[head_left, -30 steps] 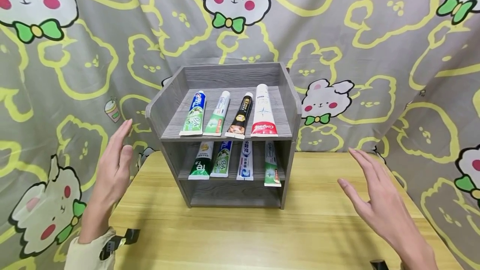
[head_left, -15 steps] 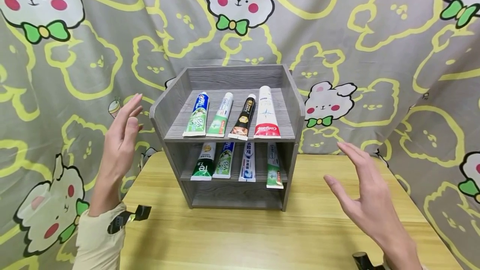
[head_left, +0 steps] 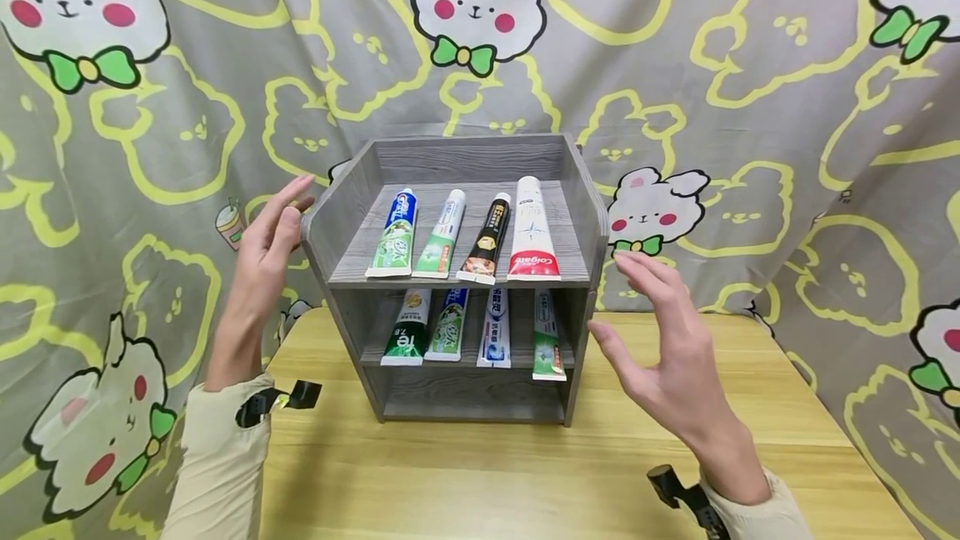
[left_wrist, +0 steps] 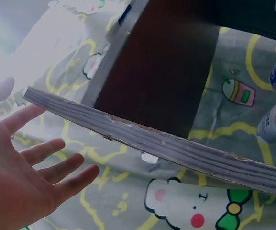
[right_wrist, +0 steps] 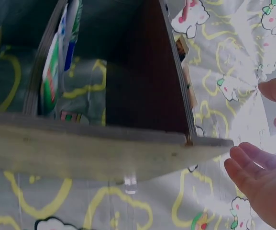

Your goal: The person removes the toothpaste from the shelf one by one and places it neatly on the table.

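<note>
Gray wood-grain board forms the open-fronted shelf unit (head_left: pixel 468 158) I am watching, standing on a yellow wood-grain counter (head_left: pixel 420 482) before a patterned gray curtain (head_left: pixel 750 140). Both hands are open and hold nothing. I see the left hand (head_left: pixel 266 244), fingers extended, just beside the unit's left wall; whether it touches, I cannot tell. The right hand (head_left: pixel 663 357), thumb spread from its slightly bent fingers, is near the right wall; in the right wrist view its fingertips lie just beside a corner edge.

On the top level I count four toothpaste tubes: blue-and-green (head_left: pixel 389 232), slim white-and-green (head_left: pixel 439 236), black (head_left: pixel 486 238) and large white-and-red (head_left: pixel 533 232). Four more tubes (head_left: pixel 495 332) lie on the level below, their flat ends toward the front.
</note>
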Tool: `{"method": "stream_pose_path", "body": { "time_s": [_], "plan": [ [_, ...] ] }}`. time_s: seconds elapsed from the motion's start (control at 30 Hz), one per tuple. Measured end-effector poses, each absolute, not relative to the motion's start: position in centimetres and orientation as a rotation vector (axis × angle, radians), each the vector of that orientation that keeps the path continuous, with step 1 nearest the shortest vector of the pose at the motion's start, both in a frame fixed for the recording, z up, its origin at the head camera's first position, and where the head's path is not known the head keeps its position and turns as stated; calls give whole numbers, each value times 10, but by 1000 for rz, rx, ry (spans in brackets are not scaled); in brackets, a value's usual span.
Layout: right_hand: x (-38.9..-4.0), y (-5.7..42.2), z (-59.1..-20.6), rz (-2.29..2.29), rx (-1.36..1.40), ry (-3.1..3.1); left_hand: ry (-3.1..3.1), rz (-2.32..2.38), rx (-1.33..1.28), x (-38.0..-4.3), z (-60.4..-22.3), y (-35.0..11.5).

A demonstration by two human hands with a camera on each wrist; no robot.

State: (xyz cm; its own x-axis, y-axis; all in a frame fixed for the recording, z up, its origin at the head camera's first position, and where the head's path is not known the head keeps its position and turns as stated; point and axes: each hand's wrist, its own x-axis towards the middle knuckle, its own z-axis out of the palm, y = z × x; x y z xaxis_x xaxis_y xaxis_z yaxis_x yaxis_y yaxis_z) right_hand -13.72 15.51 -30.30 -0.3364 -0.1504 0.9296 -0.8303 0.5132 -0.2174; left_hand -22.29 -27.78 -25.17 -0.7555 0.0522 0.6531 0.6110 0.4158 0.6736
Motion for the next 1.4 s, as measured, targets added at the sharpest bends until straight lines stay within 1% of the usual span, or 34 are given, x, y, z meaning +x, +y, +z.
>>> {"method": "stream_pose_path", "body": {
  "time_s": [0.33,0.57,0.73,1.03,1.4],
  "plan": [
    [-154,129,-295,918,859,-1889,-2096,-1494,-607,-235,-260,-283],
    [-161,111,-286,875,840,-1971,-2124,-1348,-598,-239,-258,-284],
    [-170,98,-281,817,766,-2056,-2128,-1351,-585,-242,-260,-284],
    [-190,82,-272,807,533,-2296,-2131,-1362,-568,-244,-263,-279],
    [-208,72,-254,749,405,-2563,-2138,-1369,-559,-244,-263,-279]
  ]
}}
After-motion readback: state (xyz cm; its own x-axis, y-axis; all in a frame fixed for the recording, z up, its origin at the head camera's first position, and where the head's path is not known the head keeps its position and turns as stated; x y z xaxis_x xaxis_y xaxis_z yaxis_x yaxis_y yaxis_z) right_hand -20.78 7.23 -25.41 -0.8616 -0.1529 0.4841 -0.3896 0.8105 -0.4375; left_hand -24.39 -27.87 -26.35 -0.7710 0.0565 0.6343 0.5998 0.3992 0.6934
